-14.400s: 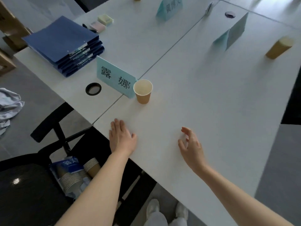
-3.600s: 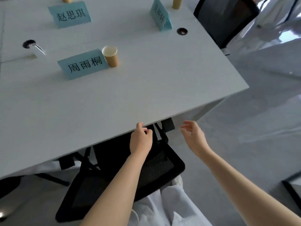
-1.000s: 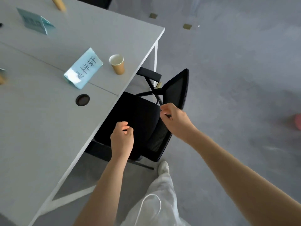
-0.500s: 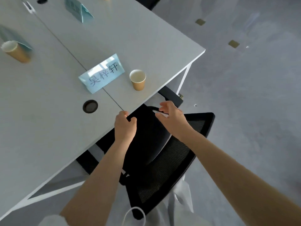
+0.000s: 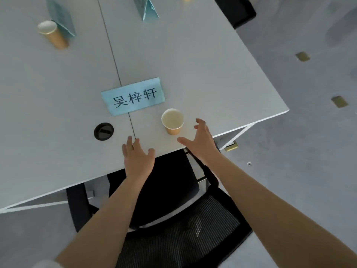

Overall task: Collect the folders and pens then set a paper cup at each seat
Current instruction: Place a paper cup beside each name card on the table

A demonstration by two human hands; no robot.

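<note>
A tan paper cup point(image 5: 172, 121) stands upright near the front edge of the white table point(image 5: 202, 64), just right of a light-blue name card point(image 5: 133, 96). My right hand point(image 5: 201, 141) hovers open beside the cup on its right, fingers spread, not touching it. My left hand point(image 5: 137, 154) lies open and flat on the table's edge, left of the cup. A second paper cup point(image 5: 52, 36) stands at the far left by another name card point(image 5: 61, 18). No folders or pens are in view.
A black mesh chair point(image 5: 173, 219) is tucked under the table right below my arms. A round cable hole point(image 5: 103, 131) sits left of my left hand. Another name card point(image 5: 148, 8) and a second chair point(image 5: 237, 10) are at the far side. Grey floor lies to the right.
Both hands have let go of the chair and risen to the table edge, now open. The view has swung round so the name card faces me squarely.
</note>
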